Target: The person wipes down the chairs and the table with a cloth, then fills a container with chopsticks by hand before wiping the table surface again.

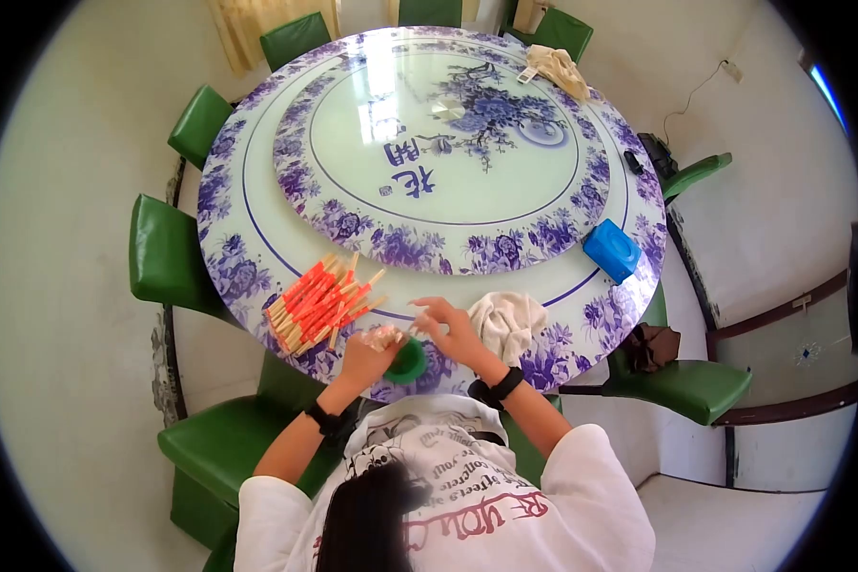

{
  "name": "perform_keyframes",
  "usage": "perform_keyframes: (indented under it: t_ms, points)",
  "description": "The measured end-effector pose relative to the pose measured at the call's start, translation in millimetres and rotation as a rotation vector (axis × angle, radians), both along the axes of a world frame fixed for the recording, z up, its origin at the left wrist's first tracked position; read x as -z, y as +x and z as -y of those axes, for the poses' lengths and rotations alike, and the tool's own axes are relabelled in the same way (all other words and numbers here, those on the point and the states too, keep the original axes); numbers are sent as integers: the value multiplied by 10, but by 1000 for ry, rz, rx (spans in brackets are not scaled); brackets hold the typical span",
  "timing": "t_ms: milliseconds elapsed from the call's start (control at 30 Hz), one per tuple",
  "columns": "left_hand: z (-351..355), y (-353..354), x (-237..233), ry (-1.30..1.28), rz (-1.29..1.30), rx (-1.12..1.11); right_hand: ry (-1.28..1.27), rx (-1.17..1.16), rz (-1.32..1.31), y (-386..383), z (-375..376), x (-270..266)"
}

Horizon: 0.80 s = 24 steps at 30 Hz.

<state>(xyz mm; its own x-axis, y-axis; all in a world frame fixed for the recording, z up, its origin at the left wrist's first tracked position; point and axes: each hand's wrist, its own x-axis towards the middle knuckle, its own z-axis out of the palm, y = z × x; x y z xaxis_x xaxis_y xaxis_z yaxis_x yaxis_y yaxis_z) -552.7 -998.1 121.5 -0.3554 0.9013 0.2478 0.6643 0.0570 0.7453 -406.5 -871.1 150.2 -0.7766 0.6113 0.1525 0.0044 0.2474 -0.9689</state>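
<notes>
Green round container [405,362]: partly hidden by the left hand [364,360]; contents cannot be determined. Crumpled, clear-looking plastic [382,337]: gripped in that hand, just beside the container's upper left. Pale wooden sticks [316,307] with red paper bands: loosely piled, lying flat to slanted, left of the container, ends uneven.

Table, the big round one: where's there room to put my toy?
The round middle looks bare. So does the table's left side, past the sticks, and the gap between the white cloth and blue box. It's crowded in front: sticks, both hands, green cup, white cloth.
</notes>
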Motion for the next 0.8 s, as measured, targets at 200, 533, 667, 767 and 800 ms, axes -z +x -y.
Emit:
perform_keyframes:
  t_ms: [200,533,667,767,800]
  points:
    - [294,-61,-77,-89,250,-94,501,-46,68,-819,-265,699]
    - [448,-45,-49,-15,-56,-170,1064,-206,390,-1130,-201,1451]
    - [403,-22,2,-59,86,-184,1025,-203,475,-730,-306,1154]
    - [355,-26,-52,-78,3,-171,1007,-34,374,-453,-442,1053]
    - [294,-34,-62,71,-133,-141,986,-15,355,-354,-472,896]
